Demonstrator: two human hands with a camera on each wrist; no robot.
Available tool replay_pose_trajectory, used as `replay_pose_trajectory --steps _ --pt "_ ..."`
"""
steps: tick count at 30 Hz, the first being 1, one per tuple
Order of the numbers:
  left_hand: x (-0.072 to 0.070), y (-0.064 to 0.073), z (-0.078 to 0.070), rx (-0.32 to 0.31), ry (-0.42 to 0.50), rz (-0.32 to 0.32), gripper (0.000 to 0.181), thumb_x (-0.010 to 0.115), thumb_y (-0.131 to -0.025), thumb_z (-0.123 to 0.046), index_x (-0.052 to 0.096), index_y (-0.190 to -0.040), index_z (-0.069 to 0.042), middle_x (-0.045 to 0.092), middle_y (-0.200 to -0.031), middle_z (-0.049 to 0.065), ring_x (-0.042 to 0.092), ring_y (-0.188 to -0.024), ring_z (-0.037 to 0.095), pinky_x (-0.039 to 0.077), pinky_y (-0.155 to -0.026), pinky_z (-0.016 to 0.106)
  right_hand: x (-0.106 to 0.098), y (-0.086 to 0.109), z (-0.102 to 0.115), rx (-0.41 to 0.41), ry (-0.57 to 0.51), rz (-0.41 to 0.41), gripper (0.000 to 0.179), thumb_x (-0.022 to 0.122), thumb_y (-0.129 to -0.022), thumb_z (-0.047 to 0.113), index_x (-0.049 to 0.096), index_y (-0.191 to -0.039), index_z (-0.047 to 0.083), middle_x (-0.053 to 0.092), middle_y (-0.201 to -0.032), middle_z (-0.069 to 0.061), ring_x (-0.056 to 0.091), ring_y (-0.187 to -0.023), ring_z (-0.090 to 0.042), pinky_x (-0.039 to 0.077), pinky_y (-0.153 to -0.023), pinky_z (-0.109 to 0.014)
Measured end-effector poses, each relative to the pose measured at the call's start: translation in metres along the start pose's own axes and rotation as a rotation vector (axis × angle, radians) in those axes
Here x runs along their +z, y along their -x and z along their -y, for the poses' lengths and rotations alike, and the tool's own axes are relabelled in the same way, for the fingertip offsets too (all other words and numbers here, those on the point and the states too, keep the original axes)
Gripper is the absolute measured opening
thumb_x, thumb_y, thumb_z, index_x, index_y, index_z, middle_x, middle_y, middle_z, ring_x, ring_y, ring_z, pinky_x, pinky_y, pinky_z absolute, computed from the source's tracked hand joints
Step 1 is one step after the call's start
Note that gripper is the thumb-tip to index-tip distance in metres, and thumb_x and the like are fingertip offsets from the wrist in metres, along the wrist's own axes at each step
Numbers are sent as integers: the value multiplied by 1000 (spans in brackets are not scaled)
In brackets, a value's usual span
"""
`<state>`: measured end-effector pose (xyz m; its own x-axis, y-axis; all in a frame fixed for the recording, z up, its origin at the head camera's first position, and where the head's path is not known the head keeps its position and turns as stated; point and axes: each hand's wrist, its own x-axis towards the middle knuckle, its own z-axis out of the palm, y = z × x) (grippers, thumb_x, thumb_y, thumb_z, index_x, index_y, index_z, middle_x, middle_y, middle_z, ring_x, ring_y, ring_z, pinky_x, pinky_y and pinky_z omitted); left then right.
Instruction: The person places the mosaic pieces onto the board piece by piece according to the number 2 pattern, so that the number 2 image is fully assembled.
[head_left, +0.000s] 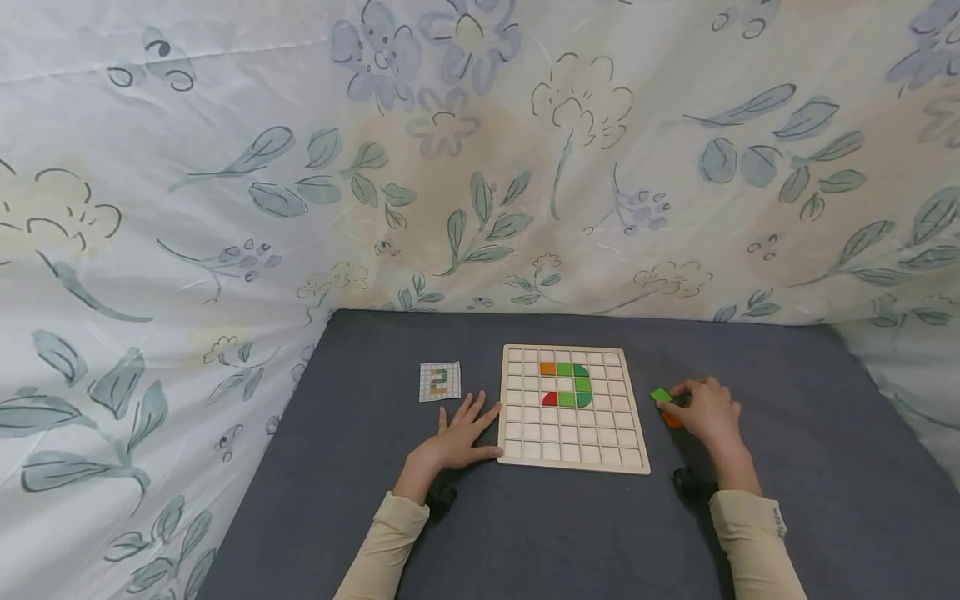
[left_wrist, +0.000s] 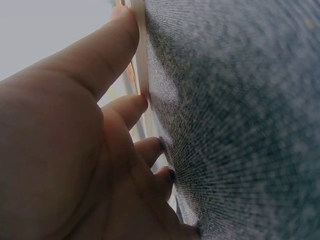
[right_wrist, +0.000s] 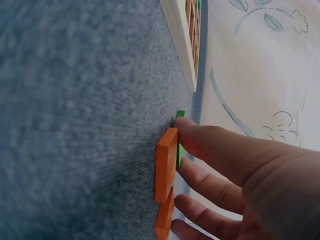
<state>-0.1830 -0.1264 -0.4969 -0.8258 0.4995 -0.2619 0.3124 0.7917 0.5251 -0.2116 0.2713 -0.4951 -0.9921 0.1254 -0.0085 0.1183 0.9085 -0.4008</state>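
Observation:
A wooden grid board point(head_left: 577, 467) lies flat, with orange, green, dark green and red tiles set in its upper middle cells; some tiles have a rounded corner. My left hand point(head_left: 455, 443) rests on the cloth with fingers spread, thumb and index fingertip touching the board's left edge. To the right of the board, my right hand point(head_left: 708, 410) pinches a green tile point(head_left: 660, 395) between thumb and index finger. Two orange tiles point(right_wrist: 164, 170) lie close by it on the cloth, partly covered by the hand in the head view.
A small paper card point(head_left: 439, 382) printed with a coloured grid pattern lies left of the board. Dark grey cloth point(head_left: 585, 533) covers the table. Behind and at the sides hangs a floral curtain point(head_left: 450, 167).

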Motion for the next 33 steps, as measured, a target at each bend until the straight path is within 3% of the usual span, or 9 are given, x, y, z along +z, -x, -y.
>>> replay_pose_trajectory --steps 10,23,33 --pt "-3 1 -3 4 -3 6 74 53 -91 -46 18 -150 -19 2 -156 11 -4 -143 32 -7 -105 67 1 1 2 -33 4 -38 36 69 -82 28 66 -100 -3 47 -110 -28 38 -101 -48 26 -83 -65" --pt "0 1 -2 6 0 2 75 54 -91 -46 18 -150 -19 2 -156 11 -4 -143 33 -7 -105 67 5 0 8 -80 -20 -77 34 68 -83 29 68 -100 -1 48 -116 -29 39 -107 -49 26 -84 -67" --pt "-1 2 -2 -2 -3 1 74 54 -91 -45 18 -150 -19 2 -156 11 -4 -143 32 -8 -105 67 5 2 23 -199 -72 -155 29 71 -81 23 69 -96 -2 51 -112 -28 43 -104 -48 26 -83 -67"
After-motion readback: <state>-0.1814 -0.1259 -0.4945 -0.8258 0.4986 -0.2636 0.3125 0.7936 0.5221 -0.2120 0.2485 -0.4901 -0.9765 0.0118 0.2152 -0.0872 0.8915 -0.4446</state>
